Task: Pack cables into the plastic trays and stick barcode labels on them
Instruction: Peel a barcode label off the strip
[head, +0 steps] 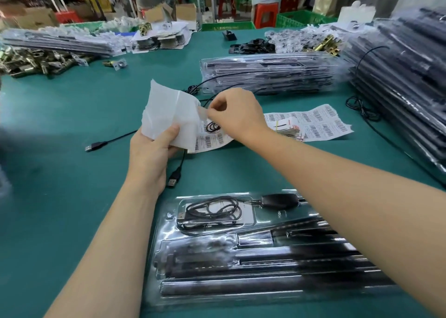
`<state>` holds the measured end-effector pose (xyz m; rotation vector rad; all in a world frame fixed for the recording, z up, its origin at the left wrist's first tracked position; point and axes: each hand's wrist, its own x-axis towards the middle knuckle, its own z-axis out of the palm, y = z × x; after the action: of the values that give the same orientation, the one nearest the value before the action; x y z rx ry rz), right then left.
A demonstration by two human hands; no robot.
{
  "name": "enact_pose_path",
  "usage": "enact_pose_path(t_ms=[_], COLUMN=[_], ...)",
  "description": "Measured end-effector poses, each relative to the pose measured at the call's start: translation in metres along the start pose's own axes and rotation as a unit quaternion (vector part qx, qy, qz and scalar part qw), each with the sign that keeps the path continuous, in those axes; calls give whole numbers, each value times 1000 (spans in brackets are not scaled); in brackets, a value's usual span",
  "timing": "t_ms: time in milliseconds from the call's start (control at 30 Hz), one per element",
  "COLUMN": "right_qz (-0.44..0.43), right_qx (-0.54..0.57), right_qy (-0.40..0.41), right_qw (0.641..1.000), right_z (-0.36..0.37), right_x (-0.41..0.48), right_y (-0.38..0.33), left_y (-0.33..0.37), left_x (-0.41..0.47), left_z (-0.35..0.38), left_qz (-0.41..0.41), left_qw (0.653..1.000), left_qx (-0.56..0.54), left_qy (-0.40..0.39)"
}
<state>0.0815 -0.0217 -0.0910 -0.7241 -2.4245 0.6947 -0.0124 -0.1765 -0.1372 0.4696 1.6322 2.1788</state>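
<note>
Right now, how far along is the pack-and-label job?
Done: a cable sits coiled in the near tray, and stacked trays stand behind. In hand: the left hand holds the label sheet while the right hand pinches a label at its edge. Left: sticking that label on and packing the loose USB cables on the mat.

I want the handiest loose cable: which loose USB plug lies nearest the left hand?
The USB plug beside the left hand at its wrist, just above the tray; the other plug lies farther left on the table.
</note>
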Motion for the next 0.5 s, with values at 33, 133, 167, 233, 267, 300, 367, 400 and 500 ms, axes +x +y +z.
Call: enact_pose_path(t_ms=[33, 133, 167, 233, 267, 300, 367, 400, 500], right_qz=[12, 27, 25, 11, -13, -49, -148, -198, -281], right_qx=[-7, -44, -56, -68, -70, -75, -97, -115, -156], right_qy=[8, 34, 44, 74, 96, 125, 191, 226, 293], right_qw=[1000, 998, 997, 995, 993, 988, 965, 947, 901], right_z=[-4, -20, -27, -46, -56, -67, -89, -99, -125], right_x=[2, 7, 8, 5, -1, -11, -43, -63, -123], right_y=[2, 8, 10, 14, 17, 20, 27, 32, 51], left_y=[0, 0, 0, 1, 2, 4, 10, 14, 30], left_x=[1, 3, 3, 4, 3, 1, -4, -7, -19], left_z=[-1, -6, -8, -9, -9, -8, -3, 2, 25], left_qz=[-2, -14, -17, -17, -14, -11, -6, 4, 52], left_qw=[1000, 1000, 999, 999, 999, 1000, 999, 995, 930], left_qx=[-2, -15, -20, -19, -17, -13, 30, 93, 335], left_qy=[6, 20, 25, 31, 28, 19, -14, -35, -141])
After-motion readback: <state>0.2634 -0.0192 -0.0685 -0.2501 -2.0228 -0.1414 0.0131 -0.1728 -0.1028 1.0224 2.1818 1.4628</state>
